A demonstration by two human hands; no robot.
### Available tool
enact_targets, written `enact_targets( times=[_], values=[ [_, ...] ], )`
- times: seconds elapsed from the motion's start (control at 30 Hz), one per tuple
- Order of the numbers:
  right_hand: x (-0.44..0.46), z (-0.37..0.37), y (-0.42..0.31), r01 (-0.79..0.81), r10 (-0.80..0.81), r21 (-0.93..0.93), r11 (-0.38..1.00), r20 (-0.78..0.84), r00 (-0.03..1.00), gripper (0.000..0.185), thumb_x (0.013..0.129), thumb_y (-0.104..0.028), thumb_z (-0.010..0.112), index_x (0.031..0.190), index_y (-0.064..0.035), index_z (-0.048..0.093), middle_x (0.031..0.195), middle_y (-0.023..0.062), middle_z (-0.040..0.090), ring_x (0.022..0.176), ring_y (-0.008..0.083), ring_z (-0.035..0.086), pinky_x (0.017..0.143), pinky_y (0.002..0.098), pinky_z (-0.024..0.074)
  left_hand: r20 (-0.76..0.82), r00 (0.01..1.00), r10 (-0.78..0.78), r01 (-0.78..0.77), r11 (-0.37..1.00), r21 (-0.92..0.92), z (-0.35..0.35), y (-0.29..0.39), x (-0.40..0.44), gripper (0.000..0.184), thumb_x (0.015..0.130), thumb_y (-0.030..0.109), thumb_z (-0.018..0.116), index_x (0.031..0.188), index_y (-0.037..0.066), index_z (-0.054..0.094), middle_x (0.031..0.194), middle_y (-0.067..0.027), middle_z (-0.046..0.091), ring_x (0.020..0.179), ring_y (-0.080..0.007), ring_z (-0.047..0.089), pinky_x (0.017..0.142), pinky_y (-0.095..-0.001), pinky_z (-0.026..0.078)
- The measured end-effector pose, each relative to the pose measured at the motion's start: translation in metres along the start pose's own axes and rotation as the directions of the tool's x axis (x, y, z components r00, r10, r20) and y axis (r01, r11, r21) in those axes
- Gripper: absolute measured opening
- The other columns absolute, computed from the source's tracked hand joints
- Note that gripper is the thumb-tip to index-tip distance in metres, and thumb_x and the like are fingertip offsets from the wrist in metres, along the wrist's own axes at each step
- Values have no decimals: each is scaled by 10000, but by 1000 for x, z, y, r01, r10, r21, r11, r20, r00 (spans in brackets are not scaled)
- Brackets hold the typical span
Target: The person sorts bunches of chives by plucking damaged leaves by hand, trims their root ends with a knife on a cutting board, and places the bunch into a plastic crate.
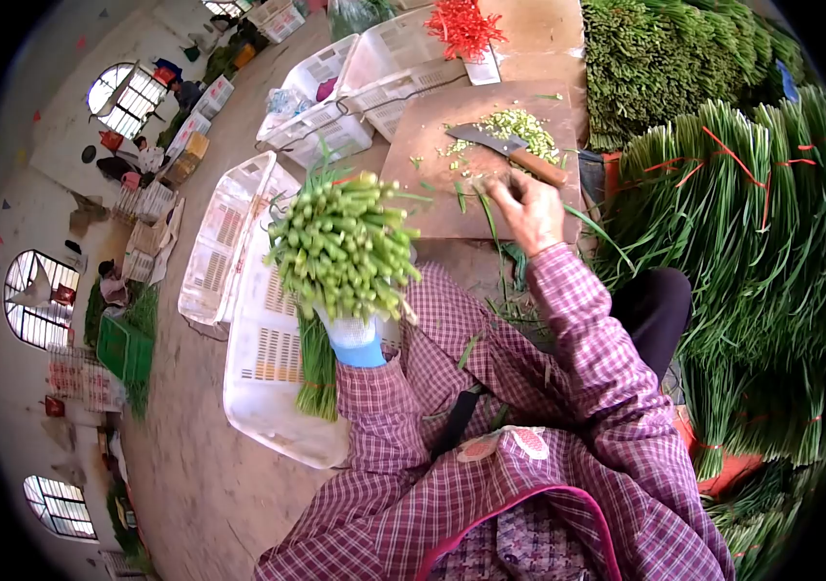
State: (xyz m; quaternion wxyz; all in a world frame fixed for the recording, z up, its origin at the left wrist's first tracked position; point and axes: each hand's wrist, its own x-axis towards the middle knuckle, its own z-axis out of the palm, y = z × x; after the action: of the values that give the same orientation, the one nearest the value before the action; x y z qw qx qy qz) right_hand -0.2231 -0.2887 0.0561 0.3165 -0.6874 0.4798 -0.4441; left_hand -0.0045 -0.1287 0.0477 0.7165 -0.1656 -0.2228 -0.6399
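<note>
A thick bundle of green stalks [345, 242] has its cut ends facing up, and my left hand [355, 334], in a white and blue glove, grips it from below. My bare right hand [527, 208] is over the near edge of the brown board [413, 189], thumb and fingers drawn together; anything between them is too small to name. Just beyond it a knife [510, 150] lies on the board, its wooden handle towards the right. Chopped green bits [526, 126] are scattered around the blade.
Red ties [464, 27] lie beyond the board. White crates [277, 363] stand at the left, one holding another green bundle [317, 373]. Tall stacks of tied greens [723, 213] line the right side. Several people sit in the far left background near a green crate [123, 351].
</note>
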Motion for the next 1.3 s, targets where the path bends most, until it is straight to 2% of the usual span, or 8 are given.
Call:
enact_targets(
  times=[0.07,0.1,0.13,0.17,0.3,0.53,0.7,1.3],
  values=[
    [-8,-24,-3,78,-65,-95,992,138,988,405,848,-449,619,780,-51,652,671,146,628,608,324,614,591,423,473,-38,999,-31,35,994,107,13,0,18,792,856,654,490,1440,140,343,1486,-126,330,1347,-351,335,1065,-596,323],
    [-15,-35,-10,143,-122,-113,983,178,977,403,853,-444,617,772,-49,644,664,148,621,612,334,609,587,432,461,-175,983,62,-30,983,183,22,-3,25,798,848,659,509,1435,140,359,1483,-126,336,1345,-352,339,1060,-601,327],
    [-20,-31,-9,215,-209,-33,976,134,969,302,846,-337,638,802,-38,620,699,137,607,645,335,602,599,435,459,-439,861,257,-139,949,284,30,-4,34,853,755,666,632,1395,144,423,1447,-122,390,1316,-354,376,1040,-619,340],
    [-27,-31,-8,215,-208,-35,976,139,968,302,846,-337,638,802,-38,620,699,137,607,645,335,602,599,435,459,-499,770,398,-150,873,464,34,-17,38,824,755,629,663,1381,140,443,1407,-123,442,1274,-351,430,1026,-611,365],
    [-51,-36,-52,450,-456,158,879,1,890,177,809,-176,658,846,-26,571,770,128,540,676,329,576,585,403,454,-537,759,369,-181,911,369,34,-16,39,788,750,608,684,1339,122,491,1346,-131,507,1221,-329,491,999,-595,404],
    [-73,-27,-89,576,-576,-1,817,-25,817,236,738,-216,728,787,-75,545,751,71,472,725,244,561,560,371,456,-524,769,366,-179,910,373,31,-13,35,811,746,612,686,1332,88,487,1327,-152,519,1189,-334,519,951,-573,458],
    [-71,-20,-95,610,-613,-78,789,-30,789,233,718,-217,731,822,-90,566,779,56,479,733,225,553,578,349,465,-522,808,272,-170,957,236,32,-14,35,812,747,612,685,1324,76,489,1315,-159,525,1177,-337,526,942,-559,471],
    [-61,-27,-82,638,-656,-153,755,-160,738,218,618,-90,728,739,-81,548,696,42,486,647,217,563,553,332,464,-607,712,354,-169,925,340,39,-38,47,838,700,563,757,1330,76,495,1362,-151,497,1236,-341,486,1026,-580,389]
  ],
)
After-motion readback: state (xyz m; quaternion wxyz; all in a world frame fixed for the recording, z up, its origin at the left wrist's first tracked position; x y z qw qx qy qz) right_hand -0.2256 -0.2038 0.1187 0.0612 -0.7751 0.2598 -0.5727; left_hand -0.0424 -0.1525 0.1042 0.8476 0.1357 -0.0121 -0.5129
